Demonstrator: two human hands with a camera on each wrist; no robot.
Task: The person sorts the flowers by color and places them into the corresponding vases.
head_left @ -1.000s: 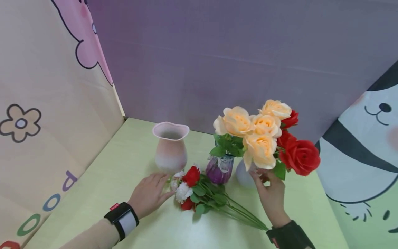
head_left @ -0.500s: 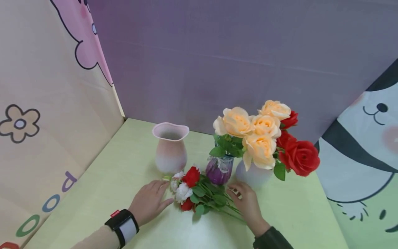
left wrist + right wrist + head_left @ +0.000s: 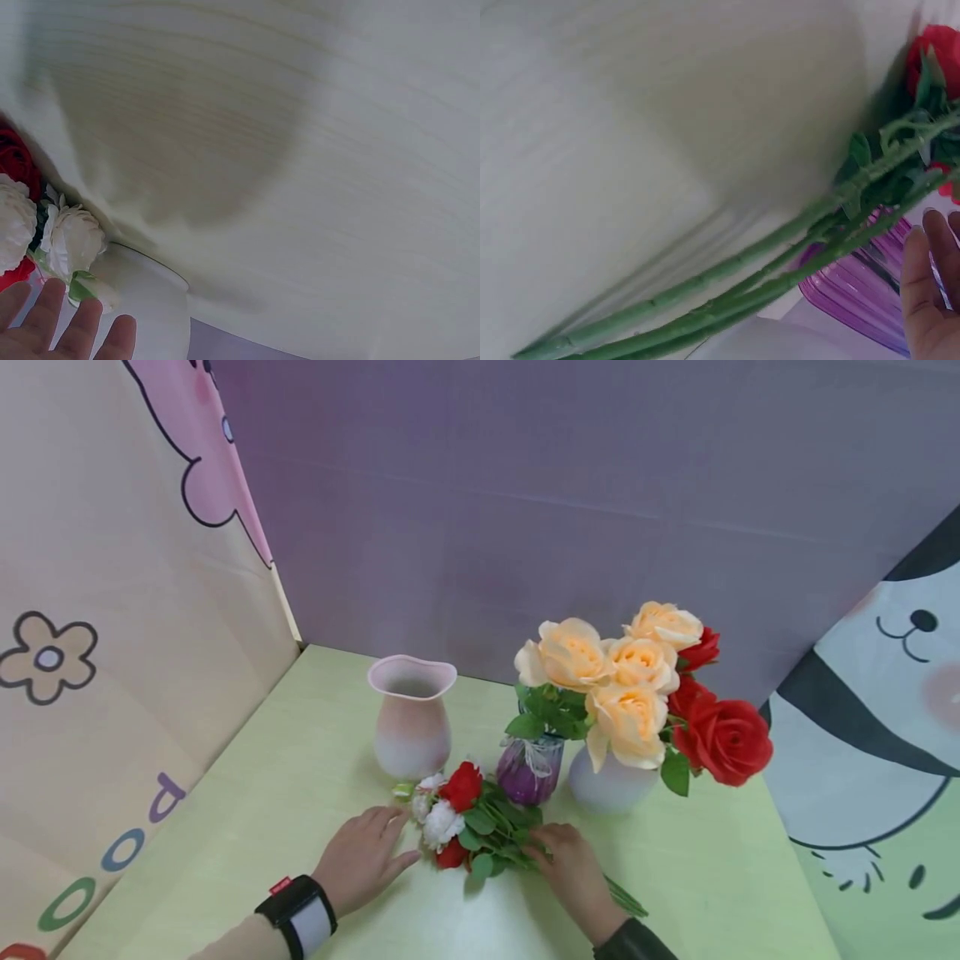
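Observation:
A bunch of artificial flowers lies on the table, with white blooms [image 3: 442, 824] and red blooms [image 3: 462, 785] to the left and green stems [image 3: 630, 900] trailing right. My left hand [image 3: 363, 856] is beside the blooms, fingers extended. In the left wrist view, its fingertips are close to a pale bud [image 3: 94, 291]. My right hand [image 3: 573, 872] reaches over the leafy part of the stems. The right wrist view shows its fingers [image 3: 922, 277] fairly straight beside the stems [image 3: 727, 296], not curled round them; its thumb is hidden there.
Behind the bunch stand a pink-and-white vase [image 3: 412, 735], a purple glass vase [image 3: 528, 772] and a round white vase [image 3: 611, 783]. Peach roses [image 3: 573, 653] and red roses [image 3: 726, 741] rise above the right-hand vases. A grey-purple backdrop [image 3: 562, 510] closes off the far side.
My right hand has left the roses at the white vase and come down leftward to the lying stems. The left hand has drawn back slightly; the bunch lies in the same place.

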